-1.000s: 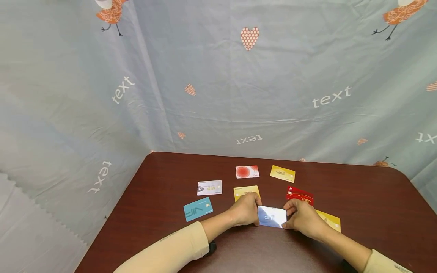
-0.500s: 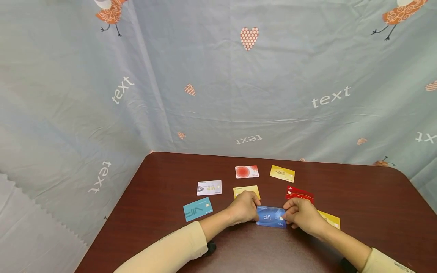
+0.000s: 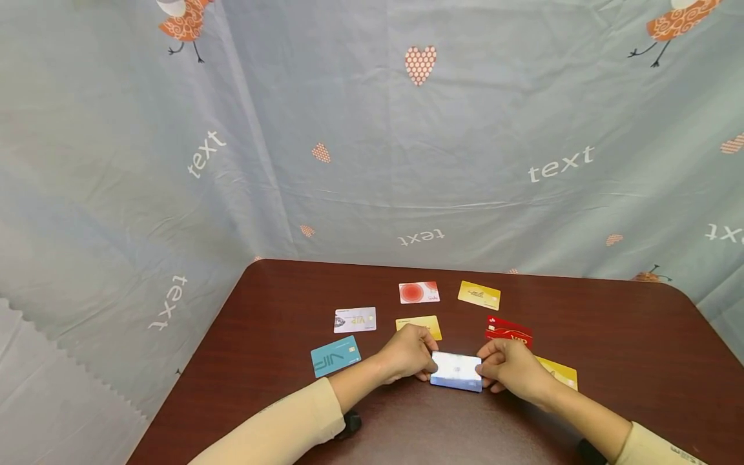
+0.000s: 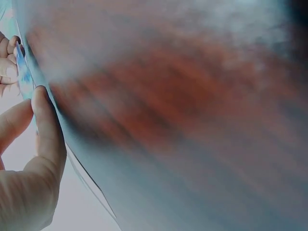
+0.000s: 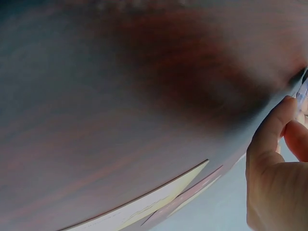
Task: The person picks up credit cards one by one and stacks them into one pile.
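A blue plastic VIP card [image 3: 456,372] is held between both hands near the middle of the table, its upper part washed white by glare in the head view. My left hand [image 3: 409,354] pinches its left end between thumb and fingers. At the opposite end my right hand [image 3: 511,368] grips the edge the same way. In the left wrist view the card [image 4: 24,72] appears as a thin blue sliver beyond the left hand [image 4: 36,144]. Only a small piece of the card [image 5: 302,91] shows past the right hand [image 5: 274,154] in the right wrist view.
Around the hands lie a teal card [image 3: 336,356], a silver card [image 3: 355,320], a red-and-white card [image 3: 419,292] and a red card [image 3: 508,330]. Yellow cards [image 3: 479,295] lie behind and beside the hands, two partly covered. A patterned curtain [image 3: 349,129] hangs behind the brown table [image 3: 279,297].
The blue card's glare has gone and come back as its tilt changed. Both hands keep hold of it and have shifted slightly left in the head view; the other cards stay put.
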A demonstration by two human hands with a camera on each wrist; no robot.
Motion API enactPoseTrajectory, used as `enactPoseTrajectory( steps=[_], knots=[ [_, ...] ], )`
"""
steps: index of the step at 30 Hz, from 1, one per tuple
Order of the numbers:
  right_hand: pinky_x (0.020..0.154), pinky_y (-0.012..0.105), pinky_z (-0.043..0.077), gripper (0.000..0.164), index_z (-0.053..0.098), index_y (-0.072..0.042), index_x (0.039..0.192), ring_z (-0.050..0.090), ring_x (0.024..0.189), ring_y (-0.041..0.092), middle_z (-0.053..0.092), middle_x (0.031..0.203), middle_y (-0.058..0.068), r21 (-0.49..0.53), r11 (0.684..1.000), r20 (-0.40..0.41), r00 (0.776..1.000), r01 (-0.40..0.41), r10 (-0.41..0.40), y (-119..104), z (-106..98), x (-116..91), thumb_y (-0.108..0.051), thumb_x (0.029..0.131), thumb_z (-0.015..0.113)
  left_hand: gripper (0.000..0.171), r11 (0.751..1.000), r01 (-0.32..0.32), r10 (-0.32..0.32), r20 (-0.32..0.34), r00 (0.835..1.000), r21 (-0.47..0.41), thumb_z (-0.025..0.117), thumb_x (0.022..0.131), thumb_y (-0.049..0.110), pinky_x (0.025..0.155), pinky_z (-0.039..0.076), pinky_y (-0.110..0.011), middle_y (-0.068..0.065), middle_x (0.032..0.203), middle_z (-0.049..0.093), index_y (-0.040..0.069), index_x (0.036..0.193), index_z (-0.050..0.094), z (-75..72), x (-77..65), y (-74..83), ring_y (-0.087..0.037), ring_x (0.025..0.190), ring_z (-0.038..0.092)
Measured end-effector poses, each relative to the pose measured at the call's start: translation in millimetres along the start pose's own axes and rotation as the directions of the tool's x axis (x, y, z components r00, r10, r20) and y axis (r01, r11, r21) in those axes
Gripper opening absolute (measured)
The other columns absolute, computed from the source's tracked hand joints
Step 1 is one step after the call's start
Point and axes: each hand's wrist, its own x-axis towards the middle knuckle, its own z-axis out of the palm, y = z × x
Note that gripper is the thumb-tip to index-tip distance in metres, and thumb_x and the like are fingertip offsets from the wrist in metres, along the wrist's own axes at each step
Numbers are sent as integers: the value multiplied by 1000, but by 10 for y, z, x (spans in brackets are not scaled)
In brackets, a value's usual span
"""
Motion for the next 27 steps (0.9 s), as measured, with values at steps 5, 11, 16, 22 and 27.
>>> enactPoseTrajectory(
  steps=[5,11,16,22,27],
  knots=[
    [64,33,64,23,60,11,111,68,73,23,69,82,10,14,1000,30,1000,0,0,-13,8,-7,0,96,72,24,999,23,-23,11,1000,-35,72,76,-24,47,57,-23,-9,65,61,-7,90,63,-22,-22,-9,-14,50,59],
    [63,34,64,24,60,12,113,68,72,22,69,82,11,37,999,47,999,-11,9,-20,20,-6,0,96,72,23,998,36,-35,20,999,-54,72,77,-22,48,57,-23,-11,67,63,-7,91,63,-46,-54,-16,-14,50,60],
    [63,34,64,26,59,13,115,68,72,22,69,83,11,63,998,70,997,-18,13,-29,40,-8,0,96,72,22,997,46,-45,23,999,-64,73,77,-21,48,58,-25,-10,65,63,-7,91,63,-65,-111,-17,-14,49,60],
    [63,37,64,27,58,14,115,68,71,23,70,83,12,95,995,94,995,-27,18,-55,85,-26,0,96,72,22,996,52,-49,43,998,-75,73,79,-19,50,59,-26,-12,66,64,-7,94,63,-115,-221,-22,-15,50,61],
    [62,37,65,25,60,12,112,68,68,22,69,81,12,117,992,111,993,-42,29,-63,140,-52,0,95,73,22,992,67,-60,61,996,-104,72,79,-20,51,59,-25,-12,68,65,-7,95,63,-146,-307,-46,-15,51,63]
  ],
)
